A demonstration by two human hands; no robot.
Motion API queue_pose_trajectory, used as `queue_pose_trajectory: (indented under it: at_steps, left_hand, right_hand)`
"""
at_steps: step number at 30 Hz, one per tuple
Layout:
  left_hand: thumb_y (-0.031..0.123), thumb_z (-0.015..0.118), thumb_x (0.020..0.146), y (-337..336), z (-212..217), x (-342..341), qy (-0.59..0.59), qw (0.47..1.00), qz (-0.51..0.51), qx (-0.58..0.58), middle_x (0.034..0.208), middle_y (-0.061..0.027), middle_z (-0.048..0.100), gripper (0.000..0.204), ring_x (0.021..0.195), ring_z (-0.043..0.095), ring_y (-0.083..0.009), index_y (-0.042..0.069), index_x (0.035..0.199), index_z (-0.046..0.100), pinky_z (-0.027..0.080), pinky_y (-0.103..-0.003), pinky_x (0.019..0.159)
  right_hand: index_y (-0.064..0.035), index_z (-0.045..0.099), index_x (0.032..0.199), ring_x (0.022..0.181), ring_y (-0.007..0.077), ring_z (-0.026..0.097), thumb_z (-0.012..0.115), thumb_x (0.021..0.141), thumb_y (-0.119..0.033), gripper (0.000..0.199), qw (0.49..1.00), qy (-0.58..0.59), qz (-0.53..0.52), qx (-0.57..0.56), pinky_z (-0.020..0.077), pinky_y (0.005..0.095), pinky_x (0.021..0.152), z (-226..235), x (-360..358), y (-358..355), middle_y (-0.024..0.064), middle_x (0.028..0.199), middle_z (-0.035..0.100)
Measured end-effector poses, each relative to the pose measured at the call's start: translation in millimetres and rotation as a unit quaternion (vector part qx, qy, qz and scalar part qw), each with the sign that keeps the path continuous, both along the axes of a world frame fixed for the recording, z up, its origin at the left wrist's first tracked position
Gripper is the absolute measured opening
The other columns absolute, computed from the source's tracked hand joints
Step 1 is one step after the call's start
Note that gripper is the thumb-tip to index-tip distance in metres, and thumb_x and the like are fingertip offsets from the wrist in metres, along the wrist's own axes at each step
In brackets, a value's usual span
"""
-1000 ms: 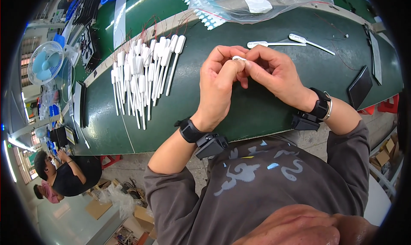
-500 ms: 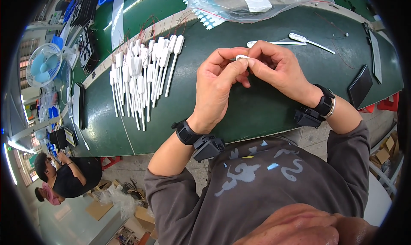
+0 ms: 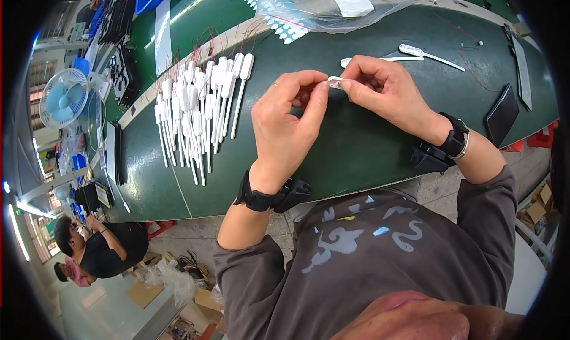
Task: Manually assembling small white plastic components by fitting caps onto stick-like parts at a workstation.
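My right hand pinches a small white rounded piece between thumb and fingers above the green table. Its upper face looks hollow, and the rest of it is hidden by my fingers. At the left end of this piece, the thumb and index fingertips of my left hand are pressed together; anything tiny between them cannot be made out. Just beyond my right hand lies a white stick with an oval head, partly covered by the hand. A similar stick with a hollow head lies to its right.
Many white paddle-headed sticks with thin red wires lie at the left. A clear plastic bag and a dotted sheet are at the back. A black flat object sits at the right edge. Two people are far left.
My left hand has shifted left, its fingertips moving from the middle of the white piece to its left end. My right hand has kept its pinch and barely moved.
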State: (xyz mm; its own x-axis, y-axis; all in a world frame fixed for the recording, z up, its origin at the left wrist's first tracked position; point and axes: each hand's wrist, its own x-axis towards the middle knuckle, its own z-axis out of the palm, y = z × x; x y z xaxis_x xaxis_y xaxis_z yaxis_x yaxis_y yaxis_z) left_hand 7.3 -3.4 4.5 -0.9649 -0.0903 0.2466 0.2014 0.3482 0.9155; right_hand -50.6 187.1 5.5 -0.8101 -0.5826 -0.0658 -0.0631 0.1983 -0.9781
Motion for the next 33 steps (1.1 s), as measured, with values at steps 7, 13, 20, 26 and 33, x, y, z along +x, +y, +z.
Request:
queue_pose_trajectory:
  at_steps: [7,13,20,26,33]
  left_hand:
    - [0.0,0.071,0.083,-1.9,7.5,-1.1,0.03,0.997,0.013,-0.065,0.077,-0.0061,0.065,0.006,0.06,0.059,-0.0118,0.001,0.088,0.069,0.047,-0.025,0.055]
    - [-0.001,0.072,0.083,-2.5,8.4,-0.2,0.058,0.992,0.002,-0.112,0.079,-0.0044,0.065,0.009,0.063,0.058,-0.0088,0.001,0.091,0.07,0.047,-0.022,0.058]
    - [-0.002,0.075,0.079,-3.6,2.0,-1.8,0.135,0.976,0.004,-0.172,0.083,-0.0042,0.065,0.015,0.068,0.061,-0.0126,0.003,0.091,0.07,0.049,-0.026,0.058]
    - [-0.005,0.076,0.075,-7.8,2.7,-6.0,0.227,0.936,-0.014,-0.27,0.084,-0.0057,0.065,0.02,0.07,0.062,-0.0179,0.005,0.092,0.071,0.051,-0.029,0.059]
    - [-0.002,0.072,0.071,-12.9,0.5,-7.9,0.289,0.891,-0.056,-0.345,0.089,-0.0033,0.059,0.028,0.072,0.058,-0.0193,0.008,0.096,0.07,0.049,-0.032,0.058]
  right_hand:
    - [-0.0026,0.061,0.091,0.067,-0.0002,0.042,0.063,0.096,-0.016,0.015,1.0,-0.006,0.002,0.006,0.0352,0.0188,0.059,0.3,0.3,-1.0,-0.007,0.075,0.05]
    - [-0.0027,0.059,0.09,0.068,0.0007,0.043,0.061,0.097,-0.017,0.016,1.0,-0.011,0.014,0.0,0.0362,0.0194,0.06,-2.8,-1.5,-0.2,-0.0065,0.075,0.05]
    - [-0.0031,0.058,0.089,0.068,0.0017,0.045,0.058,0.098,-0.019,0.019,0.999,-0.029,0.015,-0.04,0.0372,0.0198,0.06,-6.7,-2.6,-2.1,-0.0057,0.075,0.051]
    - [-0.0033,0.058,0.088,0.067,0.0013,0.044,0.058,0.097,-0.019,0.018,0.998,-0.047,0.01,-0.042,0.0365,0.0192,0.06,-6.0,-2.0,-3.5,-0.006,0.075,0.051]
    - [-0.0032,0.059,0.088,0.066,0.001,0.04,0.059,0.096,-0.017,0.016,0.998,-0.045,0.025,-0.037,0.0345,0.0198,0.058,-5.0,-3.5,-0.9,-0.0073,0.074,0.049]
